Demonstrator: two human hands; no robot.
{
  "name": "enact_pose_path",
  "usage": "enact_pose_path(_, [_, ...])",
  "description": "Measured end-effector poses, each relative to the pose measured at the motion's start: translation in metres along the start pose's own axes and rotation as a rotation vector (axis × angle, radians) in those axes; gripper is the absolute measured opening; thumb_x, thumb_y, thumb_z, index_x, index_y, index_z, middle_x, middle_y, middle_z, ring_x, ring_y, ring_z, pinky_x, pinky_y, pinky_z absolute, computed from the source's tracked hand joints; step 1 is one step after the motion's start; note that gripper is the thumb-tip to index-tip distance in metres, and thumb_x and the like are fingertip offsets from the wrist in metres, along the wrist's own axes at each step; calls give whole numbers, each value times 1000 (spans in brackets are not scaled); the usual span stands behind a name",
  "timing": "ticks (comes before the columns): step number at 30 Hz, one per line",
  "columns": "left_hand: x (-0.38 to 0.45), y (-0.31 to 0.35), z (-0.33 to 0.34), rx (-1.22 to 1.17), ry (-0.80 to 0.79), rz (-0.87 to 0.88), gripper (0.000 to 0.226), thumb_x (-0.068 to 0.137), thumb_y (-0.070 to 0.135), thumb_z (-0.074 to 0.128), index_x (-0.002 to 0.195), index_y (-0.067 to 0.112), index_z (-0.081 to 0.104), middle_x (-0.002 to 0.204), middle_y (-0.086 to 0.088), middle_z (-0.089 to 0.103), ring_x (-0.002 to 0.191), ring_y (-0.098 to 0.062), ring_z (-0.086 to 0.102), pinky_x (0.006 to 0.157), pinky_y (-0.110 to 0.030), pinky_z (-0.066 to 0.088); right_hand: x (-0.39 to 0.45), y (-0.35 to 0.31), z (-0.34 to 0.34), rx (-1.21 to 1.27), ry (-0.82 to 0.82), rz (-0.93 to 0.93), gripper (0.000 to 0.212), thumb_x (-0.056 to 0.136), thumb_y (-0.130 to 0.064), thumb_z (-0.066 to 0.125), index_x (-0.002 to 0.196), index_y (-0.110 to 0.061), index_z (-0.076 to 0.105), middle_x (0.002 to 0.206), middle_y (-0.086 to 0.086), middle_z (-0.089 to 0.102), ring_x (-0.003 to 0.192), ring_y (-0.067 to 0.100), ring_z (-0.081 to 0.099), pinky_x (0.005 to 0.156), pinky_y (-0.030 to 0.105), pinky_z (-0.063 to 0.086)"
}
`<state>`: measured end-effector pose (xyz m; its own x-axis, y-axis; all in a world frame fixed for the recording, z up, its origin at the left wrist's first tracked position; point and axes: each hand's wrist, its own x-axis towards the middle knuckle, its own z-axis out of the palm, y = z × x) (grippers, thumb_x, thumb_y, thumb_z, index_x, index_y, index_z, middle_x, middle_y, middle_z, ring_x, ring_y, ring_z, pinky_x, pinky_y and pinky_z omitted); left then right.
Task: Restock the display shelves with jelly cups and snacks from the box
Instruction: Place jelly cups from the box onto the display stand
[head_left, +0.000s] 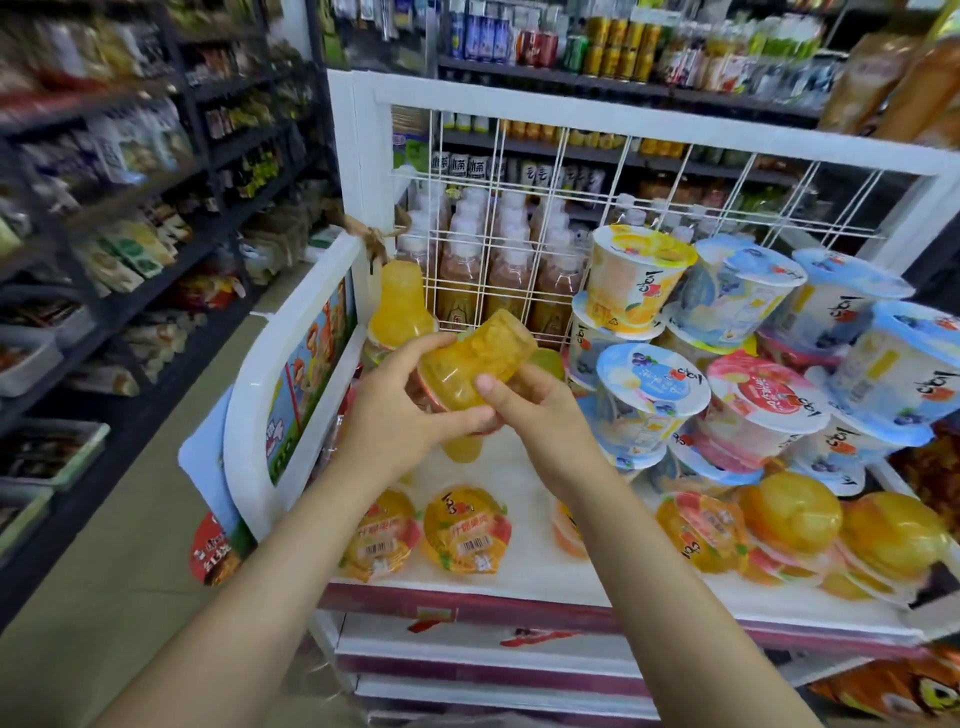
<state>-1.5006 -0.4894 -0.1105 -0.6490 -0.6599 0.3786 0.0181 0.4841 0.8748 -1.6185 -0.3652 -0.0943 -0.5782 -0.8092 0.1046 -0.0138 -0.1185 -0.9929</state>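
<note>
Left hand (400, 410) and right hand (535, 415) both gripping orange cup (475, 358), fingers curled round it. Held tilted above white shelf (519, 566), beside stacked tubs (727, 353).

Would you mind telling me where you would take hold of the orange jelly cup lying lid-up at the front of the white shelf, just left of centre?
Grip the orange jelly cup across its rim, coming from above and the front. Its flat printed lid faces up towards the aisle, and there is bare white shelf to its right. Another cup lies close on its left, so probably set the fingers front and back.
</note>
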Motion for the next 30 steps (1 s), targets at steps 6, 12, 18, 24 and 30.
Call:
enact_pose_path(6, [9, -15, -8, 178, -142, -102, 111, 65, 67, 78, 155, 42, 17, 161, 11, 28, 145, -12, 31, 117, -44, 32, 35, 9, 0, -198, 177, -112, 24, 87, -26, 76, 108, -15, 74, 99, 2, 77, 93, 18, 73, 84, 36, 59])
enact_pose_path(12, [4, -45, 3, 875, -293, -29, 83, 86, 83, 15, 156, 38, 18, 166, 0, 14, 153, -21, 5, 124, -48, -2, 101, 31, -4, -697, 355, -156, 48, 84, -43, 75, 122, -15, 67, 115, 6, 61, 107, 20, 58, 93, 35, 48])
enact_pose_path(18, [2, -55, 8, 957, -246, 45, 73, 90, 76, 9, 154, 44, 23, 162, -4, 27, 151, -28, 11, 122, -51, 1, 105, 49, -8, -760, 172, -120, 61, 89, -36, 71, 143, -20, 50, 137, 6, 55, 126, 20, 50, 101, 34, 45])
enact_pose_path(24, [1, -57, 10, 989, -241, 62, 64, 94, 71, 12, 153, 48, 23, 162, -6, 28, 151, -31, 11, 122, -53, 3, 98, 51, -6, -732, 226, -80, 67, 86, -33, 75, 146, -27, 46, 138, 12, 51, 131, 22, 41, 90, 20, 32])
enact_pose_path(30, [1, -55, 9, 993, -261, 54, 68, 91, 72, 7, 153, 48, 20, 163, -6, 25, 151, -30, 8, 121, -53, 0, 77, 53, -2, -645, 310, 47, 81, 84, -53, 71, 149, -17, 39, 144, 10, 50, 134, 24, 45, 110, 44, 41])
